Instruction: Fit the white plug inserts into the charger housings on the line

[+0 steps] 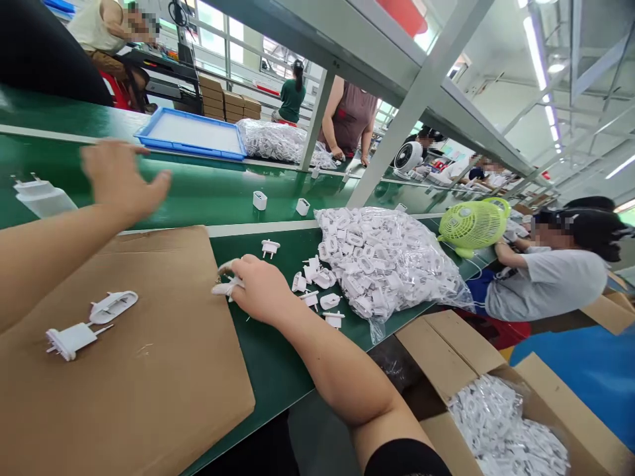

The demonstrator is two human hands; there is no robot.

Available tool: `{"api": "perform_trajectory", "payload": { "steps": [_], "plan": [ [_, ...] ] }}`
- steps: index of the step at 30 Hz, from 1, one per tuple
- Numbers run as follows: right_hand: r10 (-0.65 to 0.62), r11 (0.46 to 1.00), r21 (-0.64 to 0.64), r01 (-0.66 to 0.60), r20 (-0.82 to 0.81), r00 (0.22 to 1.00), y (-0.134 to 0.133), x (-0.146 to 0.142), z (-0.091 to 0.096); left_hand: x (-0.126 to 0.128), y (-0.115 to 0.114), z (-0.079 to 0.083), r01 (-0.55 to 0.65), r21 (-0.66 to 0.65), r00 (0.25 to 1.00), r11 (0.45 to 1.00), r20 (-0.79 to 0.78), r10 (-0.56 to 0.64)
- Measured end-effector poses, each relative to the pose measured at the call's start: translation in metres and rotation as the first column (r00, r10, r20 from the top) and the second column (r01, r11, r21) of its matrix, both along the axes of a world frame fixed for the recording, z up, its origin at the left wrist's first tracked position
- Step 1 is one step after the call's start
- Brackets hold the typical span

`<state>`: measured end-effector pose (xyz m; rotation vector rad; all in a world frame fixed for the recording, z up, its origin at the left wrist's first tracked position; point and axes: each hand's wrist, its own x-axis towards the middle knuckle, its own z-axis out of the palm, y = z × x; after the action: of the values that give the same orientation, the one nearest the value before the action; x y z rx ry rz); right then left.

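My left hand [122,177] is over the green conveyor belt, smeared by motion, its thumb spread from the fingers and nothing visible in it. Behind that forearm, a white two-pin charger [43,198] is on the belt. My right hand [260,289] reaches to the cardboard sheet's edge with its fingers drawn together. White material covers or sits between its fingertips; I cannot tell whether it is finger covers or a plug part. Beside it lie a loose white plug insert [270,247] and a small pile of inserts [313,274]. Two more plug inserts [114,307] rest on the cardboard [163,383].
A clear bag of white plug parts [387,258] bulges on the right, by a green fan [473,225]. Two white housings [259,200] stand on the belt near a blue tray [193,134]. An open carton [441,357] is below. A co-worker [546,271] sits right; metal posts rise ahead.
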<state>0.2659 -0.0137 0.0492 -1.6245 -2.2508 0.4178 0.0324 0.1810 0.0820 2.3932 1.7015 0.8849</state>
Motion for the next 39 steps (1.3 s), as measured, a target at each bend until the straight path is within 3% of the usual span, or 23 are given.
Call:
{"api": "perform_trajectory", "payload": {
  "steps": [2, 4, 7, 12, 15, 17, 19, 22, 24, 27, 32, 35, 39],
  "plan": [
    [0.041, 0.998, -0.044, -0.04, 0.041, 0.998, -0.003, -0.003, -0.001, 0.037, 0.013, -0.005, 0.08, 0.012, 0.996, 0.997, -0.05, -0.079],
    [0.068, 0.997, -0.042, -0.065, 0.068, 0.995, -0.004, -0.004, -0.003, 0.075, 0.031, -0.013, 0.18, -0.06, 0.979, 0.982, -0.084, -0.184],
    [0.105, 0.994, -0.018, -0.104, 0.097, 0.99, -0.005, -0.004, -0.007, 0.122, 0.055, -0.026, 0.217, -0.133, 0.972, 0.967, -0.066, -0.227],
    [0.082, 0.996, 0.029, -0.084, 0.054, 0.995, -0.003, -0.005, -0.011, 0.16, 0.07, -0.043, -0.013, -0.276, 1.0, 0.961, 0.016, 0.018],
    [-0.056, 0.998, 0.012, 0.062, -0.28, 0.958, 0.006, -0.001, -0.013, 0.165, 0.068, -0.044, -0.085, -0.311, 0.989, 0.946, 0.088, 0.117],
    [-0.176, 0.984, -0.121, 0.129, -0.588, 0.789, 0.014, 0.002, -0.015, 0.161, 0.06, -0.04, -0.062, -0.299, 0.988, 0.952, 0.116, 0.1],
    [-0.303, 0.951, -0.287, 0.116, -0.784, 0.541, 0.019, 0.006, -0.014, 0.147, 0.044, -0.031, 0.01, -0.279, 0.989, 0.96, 0.144, 0.032],
    [-0.435, 0.894, -0.448, 0.011, -0.861, 0.265, 0.022, 0.01, -0.008, 0.11, 0.0, -0.017, 0.169, -0.234, 0.973, 0.957, 0.195, -0.124],
    [-0.465, 0.873, -0.484, -0.061, -0.864, 0.193, 0.019, 0.012, -0.004, 0.078, -0.041, -0.011, 0.3, -0.216, 0.933, 0.929, 0.271, -0.238],
    [-0.446, 0.874, -0.475, -0.102, -0.868, 0.217, 0.011, 0.011, -0.001, 0.03, -0.109, -0.016, 0.337, -0.249, 0.884, 0.908, 0.416, -0.215],
    [-0.322, 0.927, -0.368, -0.069, -0.879, 0.35, -0.001, 0.001, -0.007, -0.023, -0.204, -0.055, 0.464, -0.169, 0.872, 0.87, 0.261, -0.415],
    [-0.231, 0.958, -0.284, -0.044, -0.851, 0.471, -0.006, -0.007, -0.016, -0.031, -0.237, -0.079, 0.5, -0.196, 0.855, 0.844, 0.264, -0.446],
    [-0.063, 0.994, -0.106, -0.027, -0.755, 0.652, -0.014, -0.012, -0.023, -0.03, -0.246, -0.099, 0.429, -0.235, 0.837, 0.872, 0.467, -0.286]
  ]
}}
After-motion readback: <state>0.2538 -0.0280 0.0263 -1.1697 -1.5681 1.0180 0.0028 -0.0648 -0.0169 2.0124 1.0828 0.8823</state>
